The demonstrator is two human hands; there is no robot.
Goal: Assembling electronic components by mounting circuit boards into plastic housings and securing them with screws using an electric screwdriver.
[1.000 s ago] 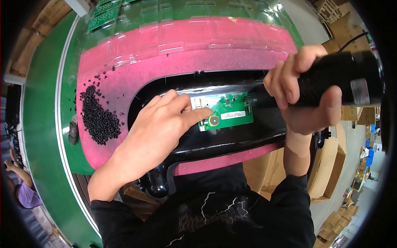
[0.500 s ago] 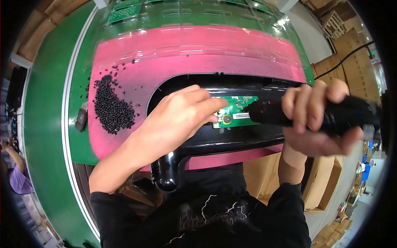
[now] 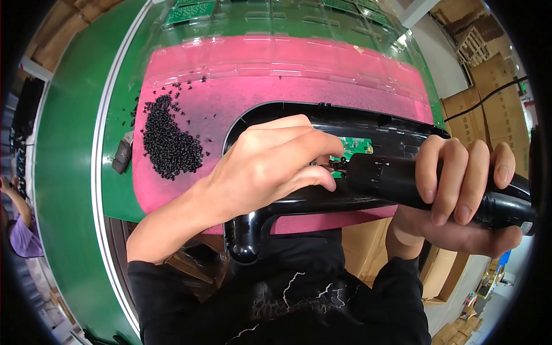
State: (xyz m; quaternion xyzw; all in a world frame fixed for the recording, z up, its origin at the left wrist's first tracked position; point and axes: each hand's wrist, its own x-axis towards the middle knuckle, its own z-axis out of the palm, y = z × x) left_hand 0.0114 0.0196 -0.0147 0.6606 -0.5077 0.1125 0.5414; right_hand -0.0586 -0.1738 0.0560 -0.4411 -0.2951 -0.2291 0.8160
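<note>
My right hand is wrapped round a black electric screwdriver, held nearly level with its nose pointing left. Several small black screws cluster at its bit. My left hand is bent round the bit, thumb and forefinger closed about the bit and screws; its other fingers are partly hidden. Beneath both hands lies a long black glossy plastic shell, open side up, with a rounded stub toward me. A green circuit board sits inside the shell, largely covered by my left hand and the screwdriver.
A heap of small black screws lies on the pink mat, left of the shell. A dark lump rests beside the mat. Clear plastic trays with green boards stand at the back. Cardboard boxes are below the table edge.
The screwdriver has drawn back from the board and swung down, its bit now beside my left fingers. My left hand has shifted right over the board. The whole view has moved slightly.
</note>
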